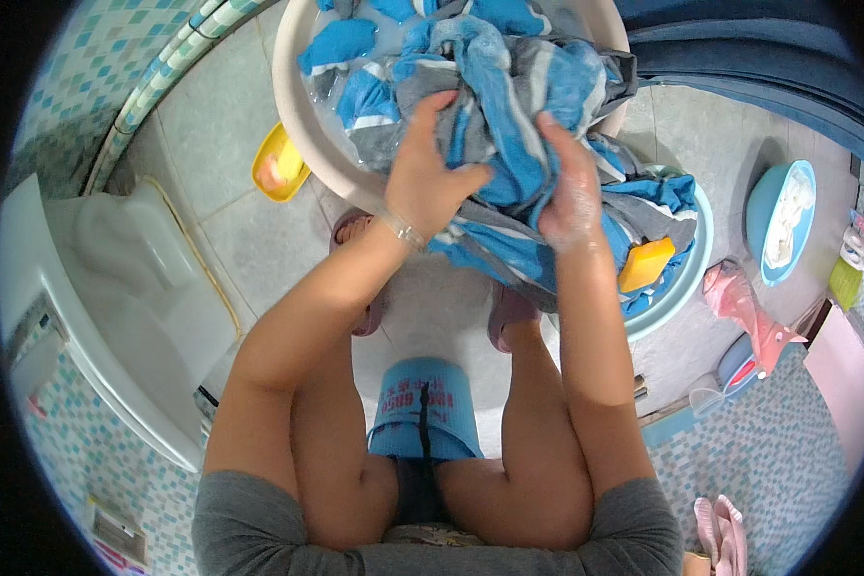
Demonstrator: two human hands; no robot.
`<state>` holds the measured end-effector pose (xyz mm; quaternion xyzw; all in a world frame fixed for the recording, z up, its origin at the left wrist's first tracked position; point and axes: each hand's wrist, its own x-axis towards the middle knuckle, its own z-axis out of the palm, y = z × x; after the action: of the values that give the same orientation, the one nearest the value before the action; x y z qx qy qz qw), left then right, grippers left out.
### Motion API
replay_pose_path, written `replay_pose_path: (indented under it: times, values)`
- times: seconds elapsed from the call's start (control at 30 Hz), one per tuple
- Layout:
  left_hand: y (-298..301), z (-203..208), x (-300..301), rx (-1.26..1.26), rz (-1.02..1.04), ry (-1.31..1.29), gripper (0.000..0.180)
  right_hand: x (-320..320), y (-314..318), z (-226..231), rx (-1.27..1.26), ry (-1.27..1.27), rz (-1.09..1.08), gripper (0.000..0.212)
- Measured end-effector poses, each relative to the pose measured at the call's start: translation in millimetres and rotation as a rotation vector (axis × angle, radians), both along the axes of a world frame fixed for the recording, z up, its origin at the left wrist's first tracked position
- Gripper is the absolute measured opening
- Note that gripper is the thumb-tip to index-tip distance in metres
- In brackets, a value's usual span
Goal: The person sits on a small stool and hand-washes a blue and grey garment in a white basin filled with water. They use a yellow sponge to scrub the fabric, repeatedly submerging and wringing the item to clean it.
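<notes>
A large wet cloth (494,106), striped blue, grey and white, is bunched over a big pale basin (302,106) with water in it. My left hand (432,178) lies against the cloth with thumb and fingers spread apart. Around the cloth's right side my right hand (571,187) is wrapped, wet and gripping a fold. Part of the cloth hangs over the basin's near rim and runs into a light blue basin (696,259) on the right. On the cloth there rests a yellow bar of soap (647,265).
A yellow dish (280,163) with a pinkish bar stands left of the big basin. At the right are a blue tub (763,226) holding white cloth and a pink bag (744,312). Between my legs is a blue bucket (424,403). A squat toilet (149,264) lies left.
</notes>
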<state>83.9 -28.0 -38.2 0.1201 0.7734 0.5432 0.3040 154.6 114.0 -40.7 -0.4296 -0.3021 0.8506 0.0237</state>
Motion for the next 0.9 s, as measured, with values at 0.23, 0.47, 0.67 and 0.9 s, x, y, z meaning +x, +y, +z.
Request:
replay_pose_path:
  times: [0.23,0.47,0.67,0.9]
  values:
    - [30,23,32,0.043,-0.21,0.475,0.059,8,-23,-30,0.014,0.031,-0.235,0.03]
    - [42,12,15,-0.109,-0.091,0.819,0.041,-4,-18,12,-0.162,0.084,-0.328,0.04]
    - [58,8,37,-0.043,-0.222,0.717,0.038,13,-12,-13,0.063,-0.053,-0.159,0.039]
    - [63,17,36,0.021,0.08,0.634,0.042,8,-15,-5,0.095,0.006,-0.199,0.03]
